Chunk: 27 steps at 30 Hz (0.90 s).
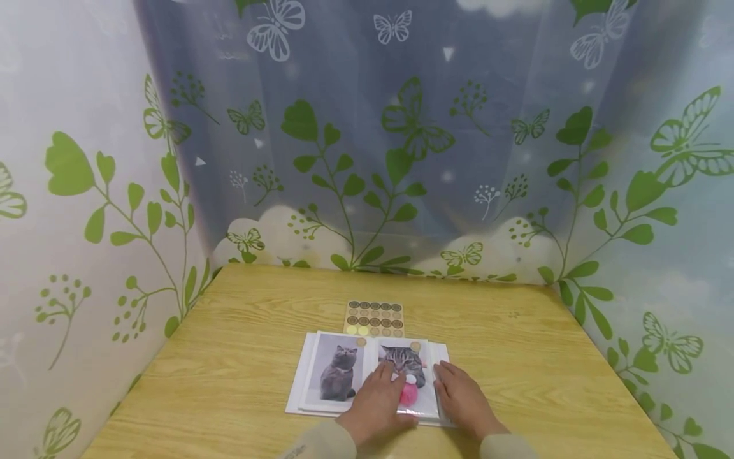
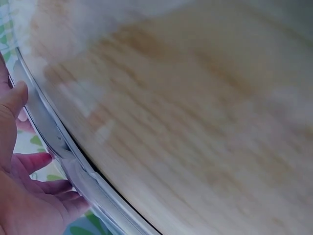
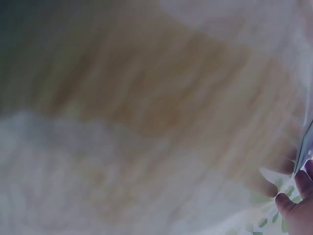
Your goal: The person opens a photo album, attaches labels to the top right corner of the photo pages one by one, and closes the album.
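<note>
An open photo album (image 1: 292, 401) lies on the table, a grey cat photo (image 1: 338, 376) on its left page and a tabby cat photo (image 1: 408, 360) on its right. Each page bears a small round tan disc near the top. My left hand (image 1: 375, 401) rests its extended fingers on the right page, over the lower part of the tabby photo and beside a pink round shape. At the album's right edge, my right hand (image 1: 467, 401) touches the border with its fingers. Both wrist views show fingers along the album's edge, the left hand (image 2: 29, 196) and the right hand (image 3: 298, 205).
Just beyond the album lies a sheet of round discs (image 1: 375, 313) in rows, dark and tan, with two yellow spots at its lower left. The wood-grain table (image 1: 258, 306) is enclosed by patterned curtains (image 1: 355, 159) at the back and both sides.
</note>
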Available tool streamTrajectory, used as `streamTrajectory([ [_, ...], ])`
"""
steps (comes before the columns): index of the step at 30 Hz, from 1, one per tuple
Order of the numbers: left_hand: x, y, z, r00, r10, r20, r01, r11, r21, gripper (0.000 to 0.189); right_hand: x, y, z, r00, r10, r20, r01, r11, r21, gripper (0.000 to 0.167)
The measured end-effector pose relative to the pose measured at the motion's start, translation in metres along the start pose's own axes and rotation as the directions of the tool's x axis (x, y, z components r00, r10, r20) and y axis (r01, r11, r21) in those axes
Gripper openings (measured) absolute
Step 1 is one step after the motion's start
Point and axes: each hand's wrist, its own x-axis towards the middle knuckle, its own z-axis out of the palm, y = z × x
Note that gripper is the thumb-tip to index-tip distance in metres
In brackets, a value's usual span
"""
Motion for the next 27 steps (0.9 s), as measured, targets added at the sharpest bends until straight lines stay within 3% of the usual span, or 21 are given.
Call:
streamTrajectory([
  [15,-0.002,-0.003,-0.007,0.999,-0.033,0.041,0.038,0.991,-0.128,0.082,-0.001,0.000,0.000,0.999,-0.029,-0.027,0.029,0.999,-0.030,0.034],
  [27,-0.008,-0.006,-0.011,1.000,-0.004,-0.001,0.003,0.986,-0.168,0.065,0.001,-0.002,0.001,1.000,-0.001,0.003,0.001,0.999,-0.041,0.039],
])
